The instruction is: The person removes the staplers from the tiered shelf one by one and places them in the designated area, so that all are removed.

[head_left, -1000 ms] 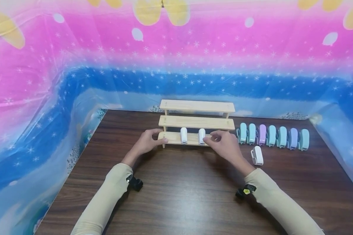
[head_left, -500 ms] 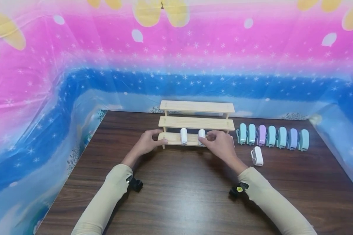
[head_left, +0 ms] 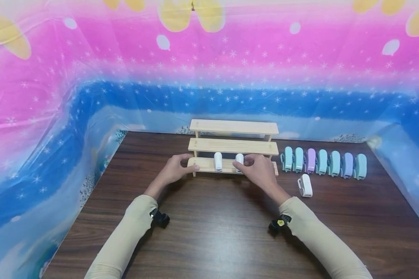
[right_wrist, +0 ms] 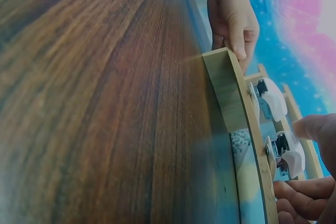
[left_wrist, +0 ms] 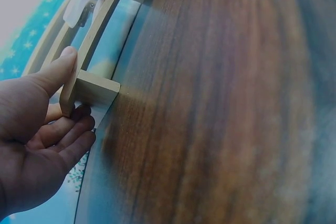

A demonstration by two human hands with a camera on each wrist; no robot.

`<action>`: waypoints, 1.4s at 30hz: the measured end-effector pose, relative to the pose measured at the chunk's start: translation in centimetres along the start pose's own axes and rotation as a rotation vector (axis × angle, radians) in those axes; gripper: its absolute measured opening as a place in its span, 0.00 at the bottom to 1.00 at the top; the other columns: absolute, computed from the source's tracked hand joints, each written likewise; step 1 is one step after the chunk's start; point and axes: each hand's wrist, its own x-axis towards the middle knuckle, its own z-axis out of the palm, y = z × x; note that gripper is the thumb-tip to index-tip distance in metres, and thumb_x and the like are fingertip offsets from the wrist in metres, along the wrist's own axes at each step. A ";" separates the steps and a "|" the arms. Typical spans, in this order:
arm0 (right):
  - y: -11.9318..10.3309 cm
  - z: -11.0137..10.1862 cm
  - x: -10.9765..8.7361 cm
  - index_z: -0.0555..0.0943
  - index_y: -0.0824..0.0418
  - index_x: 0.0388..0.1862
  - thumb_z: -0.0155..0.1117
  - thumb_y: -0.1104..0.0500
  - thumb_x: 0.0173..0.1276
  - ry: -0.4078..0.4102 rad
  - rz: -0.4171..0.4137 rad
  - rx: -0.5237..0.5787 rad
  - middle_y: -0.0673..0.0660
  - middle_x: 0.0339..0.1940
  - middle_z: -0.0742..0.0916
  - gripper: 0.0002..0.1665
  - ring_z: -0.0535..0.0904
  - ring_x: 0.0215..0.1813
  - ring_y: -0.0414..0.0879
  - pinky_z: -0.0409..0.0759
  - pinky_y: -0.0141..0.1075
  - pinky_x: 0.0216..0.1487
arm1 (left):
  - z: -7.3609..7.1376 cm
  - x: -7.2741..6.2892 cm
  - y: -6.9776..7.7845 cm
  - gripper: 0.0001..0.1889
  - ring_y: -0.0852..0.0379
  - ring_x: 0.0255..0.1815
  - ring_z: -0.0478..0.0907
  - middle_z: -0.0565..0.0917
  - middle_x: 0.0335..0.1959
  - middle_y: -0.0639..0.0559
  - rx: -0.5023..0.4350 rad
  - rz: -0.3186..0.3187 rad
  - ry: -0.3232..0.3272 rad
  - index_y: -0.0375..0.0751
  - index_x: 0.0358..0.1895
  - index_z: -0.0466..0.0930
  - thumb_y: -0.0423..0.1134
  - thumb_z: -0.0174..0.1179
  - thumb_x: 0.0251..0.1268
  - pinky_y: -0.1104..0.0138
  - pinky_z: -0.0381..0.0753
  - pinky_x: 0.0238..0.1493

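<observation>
A three-tier wooden shelf rack (head_left: pixel 233 146) stands at the back of the table. Its lowest tier bears two small white staplers, a left one (head_left: pixel 218 162) and a right one (head_left: pixel 239 157). My left hand (head_left: pixel 174 168) grips the left end of that tier, thumb above and fingers below in the left wrist view. My right hand (head_left: pixel 260 170) holds the right stapler between thumb and fingers; the thumb hides part of its front. In the right wrist view, both staplers show white curved tops (right_wrist: pixel 274 100) over metal parts.
Right of the rack stands a row of several mint and purple staplers (head_left: pixel 322 161). A third white stapler (head_left: pixel 305 185) lies in front of that row. Behind the brown wooden table (head_left: pixel 209 232) hangs a patterned cloth (head_left: pixel 209 77).
My right hand has moved left, and its thumb has come across the front of the right white stapler. My left hand has stayed at the rack's end.
</observation>
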 end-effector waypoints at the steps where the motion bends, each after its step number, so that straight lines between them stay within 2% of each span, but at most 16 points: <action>1: 0.0 0.0 0.0 0.90 0.57 0.43 0.70 0.32 0.63 -0.002 0.004 0.004 0.53 0.32 0.91 0.30 0.85 0.34 0.47 0.79 0.45 0.37 | 0.0 0.0 0.0 0.34 0.46 0.63 0.75 0.77 0.69 0.38 0.003 0.002 0.000 0.35 0.70 0.74 0.51 0.69 0.68 0.47 0.73 0.65; 6: -0.1 0.1 0.0 0.90 0.59 0.45 0.71 0.33 0.63 -0.001 0.016 0.019 0.54 0.32 0.91 0.31 0.84 0.31 0.46 0.78 0.45 0.37 | 0.1 0.0 0.0 0.34 0.44 0.68 0.73 0.77 0.68 0.38 0.007 0.011 0.002 0.35 0.70 0.74 0.52 0.69 0.68 0.46 0.71 0.67; 9: -0.1 0.2 0.0 0.91 0.60 0.43 0.71 0.34 0.63 0.007 0.026 0.030 0.53 0.31 0.91 0.30 0.83 0.30 0.45 0.77 0.42 0.35 | 0.1 0.1 0.1 0.34 0.46 0.66 0.75 0.78 0.68 0.39 0.005 0.010 0.002 0.35 0.70 0.74 0.51 0.69 0.68 0.47 0.72 0.66; 13: -0.1 0.2 0.0 0.90 0.60 0.41 0.72 0.35 0.63 0.006 0.043 0.045 0.53 0.29 0.90 0.29 0.82 0.28 0.45 0.75 0.39 0.32 | 0.0 0.0 0.2 0.34 0.48 0.50 0.81 0.79 0.67 0.39 0.002 -0.001 -0.002 0.36 0.70 0.74 0.51 0.69 0.68 0.51 0.78 0.57; 17: -0.2 0.2 -0.1 0.90 0.60 0.40 0.72 0.37 0.64 -0.001 0.055 0.051 0.53 0.28 0.89 0.27 0.79 0.26 0.45 0.73 0.38 0.30 | 0.0 0.0 0.2 0.35 0.51 0.41 0.81 0.78 0.67 0.39 0.009 -0.012 -0.007 0.36 0.71 0.73 0.53 0.69 0.67 0.55 0.79 0.51; 19: -0.3 0.1 -0.2 0.90 0.60 0.39 0.72 0.37 0.64 -0.002 0.057 0.053 0.53 0.27 0.89 0.26 0.79 0.25 0.45 0.72 0.38 0.29 | 0.0 -0.1 0.2 0.35 0.51 0.41 0.81 0.78 0.67 0.38 0.010 -0.012 -0.011 0.36 0.71 0.73 0.53 0.69 0.68 0.55 0.79 0.50; 24: -0.4 0.0 -0.3 0.90 0.60 0.37 0.72 0.39 0.64 -0.002 0.059 0.053 0.53 0.27 0.89 0.25 0.80 0.25 0.45 0.73 0.38 0.29 | -0.1 -0.1 0.3 0.35 0.49 0.51 0.79 0.78 0.68 0.39 0.008 -0.007 -0.007 0.36 0.71 0.73 0.52 0.69 0.68 0.52 0.77 0.57; 27: -0.4 -0.1 -0.4 0.89 0.60 0.38 0.72 0.38 0.64 -0.009 0.064 0.051 0.53 0.28 0.89 0.25 0.81 0.27 0.45 0.74 0.38 0.30 | 0.0 -0.1 0.3 0.35 0.47 0.58 0.77 0.77 0.69 0.39 0.006 -0.010 -0.003 0.36 0.71 0.73 0.52 0.69 0.67 0.50 0.75 0.62; 32: -0.4 -0.6 -0.8 0.89 0.59 0.37 0.73 0.38 0.63 0.004 0.049 0.043 0.53 0.29 0.90 0.25 0.83 0.31 0.45 0.76 0.39 0.33 | 0.0 -0.1 0.2 0.35 0.47 0.62 0.74 0.76 0.70 0.38 0.010 -0.004 -0.003 0.35 0.71 0.73 0.52 0.68 0.68 0.48 0.72 0.64; 40: -0.5 -2.6 -1.2 0.89 0.59 0.37 0.73 0.40 0.63 0.038 0.027 0.057 0.52 0.28 0.89 0.22 0.83 0.31 0.46 0.76 0.40 0.33 | 0.0 -0.1 0.3 0.34 0.50 0.44 0.78 0.79 0.65 0.39 0.008 -0.013 0.000 0.35 0.71 0.74 0.51 0.69 0.68 0.55 0.75 0.52; 42: -0.4 -3.2 -1.3 0.89 0.59 0.38 0.73 0.40 0.63 0.040 0.033 0.065 0.53 0.29 0.90 0.23 0.83 0.32 0.47 0.76 0.40 0.33 | 0.0 -0.1 0.3 0.34 0.51 0.42 0.78 0.80 0.65 0.39 0.014 -0.014 -0.001 0.36 0.71 0.74 0.52 0.69 0.68 0.56 0.75 0.51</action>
